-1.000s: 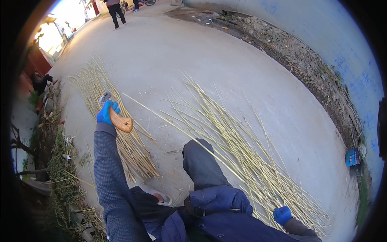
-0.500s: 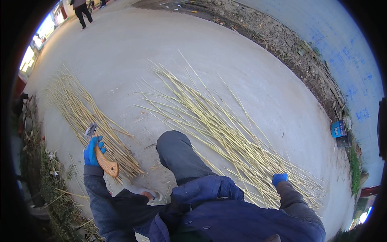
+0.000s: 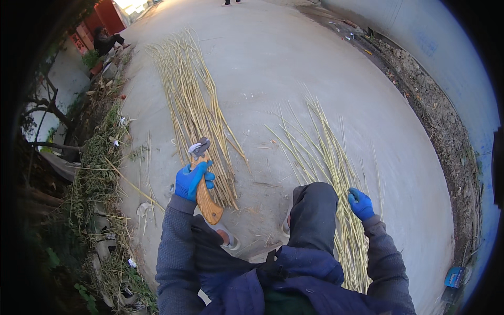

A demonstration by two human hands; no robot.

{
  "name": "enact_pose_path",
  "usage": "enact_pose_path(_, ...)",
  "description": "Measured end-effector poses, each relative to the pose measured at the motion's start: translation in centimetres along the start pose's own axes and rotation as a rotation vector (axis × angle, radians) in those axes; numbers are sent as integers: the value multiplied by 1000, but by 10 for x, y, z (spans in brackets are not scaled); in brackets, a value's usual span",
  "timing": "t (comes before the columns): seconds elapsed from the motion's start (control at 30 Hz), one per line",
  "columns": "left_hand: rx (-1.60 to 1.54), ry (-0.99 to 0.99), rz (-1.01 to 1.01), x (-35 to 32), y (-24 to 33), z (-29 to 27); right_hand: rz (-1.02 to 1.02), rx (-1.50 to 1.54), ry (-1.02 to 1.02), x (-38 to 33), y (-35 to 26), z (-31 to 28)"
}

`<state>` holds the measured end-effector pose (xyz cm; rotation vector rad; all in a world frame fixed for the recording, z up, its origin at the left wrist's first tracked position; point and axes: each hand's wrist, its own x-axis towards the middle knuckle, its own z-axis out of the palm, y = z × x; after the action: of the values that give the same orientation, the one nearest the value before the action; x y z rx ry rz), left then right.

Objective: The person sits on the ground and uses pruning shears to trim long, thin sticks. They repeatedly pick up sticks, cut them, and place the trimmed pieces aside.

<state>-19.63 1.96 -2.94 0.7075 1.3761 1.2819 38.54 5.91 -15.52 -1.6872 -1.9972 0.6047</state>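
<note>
Slender stalks (image 3: 342, 223) lie on concrete (image 3: 283, 63) beside the right gloved hand (image 3: 360, 203), its fingers curled, though I cannot tell around what; the left hand (image 3: 191, 181) grips a wooden-handled tool (image 3: 208, 202). I judge the stalks light, springy, best held mid-length.

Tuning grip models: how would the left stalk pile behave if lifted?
With no tie visible, the left stalk pile would probably splay or come apart. Its long, thin stalks are likely light, and springy near the tips.
</note>
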Motion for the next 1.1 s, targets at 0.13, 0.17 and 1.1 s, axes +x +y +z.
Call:
enact_pose_path(0.13,89,-71,-8,-16,-7,19,-214,474,-253,124,-182,23)
enact_pose_path(0.17,104,-87,-11,-19,-8,23,-171,763,-429,139,-224,33)
enact_pose_path(1.1,308,200,-388,-48,0,-50,163,338,-647,169,-212,424)
